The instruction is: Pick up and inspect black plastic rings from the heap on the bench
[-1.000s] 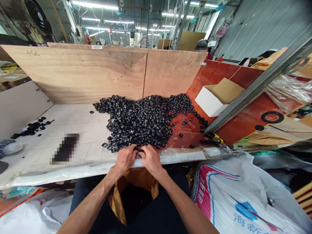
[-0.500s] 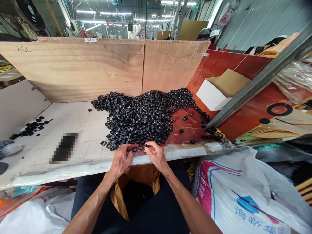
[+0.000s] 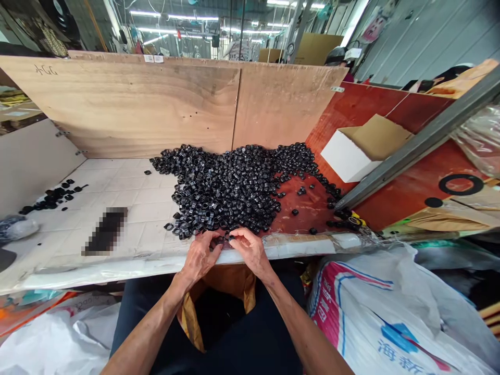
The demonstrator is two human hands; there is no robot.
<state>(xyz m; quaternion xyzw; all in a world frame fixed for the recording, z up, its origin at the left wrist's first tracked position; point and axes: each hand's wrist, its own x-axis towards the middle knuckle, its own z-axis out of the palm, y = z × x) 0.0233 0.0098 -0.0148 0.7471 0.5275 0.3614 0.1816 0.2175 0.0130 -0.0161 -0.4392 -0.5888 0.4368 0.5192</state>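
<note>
A heap of small black plastic rings (image 3: 228, 187) spreads over the middle of the worktable (image 3: 140, 219). At its front edge, my left hand (image 3: 200, 256) curls its thumb and fingers round a black ring (image 3: 219, 240) lying by the table's lip. Close by on the right, my right hand (image 3: 250, 252) pinches another small black ring (image 3: 232, 237) between thumb and fingertips. The fingertips of both hands nearly meet, and they partly cover these rings. Below, an open orange-brown bag (image 3: 191, 323) hangs at my lap under the table edge.
A wooden board (image 3: 156, 109) walls the back. Loose black pieces (image 3: 54, 198) and a pixelated dark patch (image 3: 104, 232) are at left. At right stand an open white carton (image 3: 347, 156), a slanting metal bar (image 3: 414, 135) and a large white sack (image 3: 375, 312).
My left hand has moved right, from beside a ring to round it, closer to my right hand. The right hand keeps its pinch. The camera view has shifted slightly.
</note>
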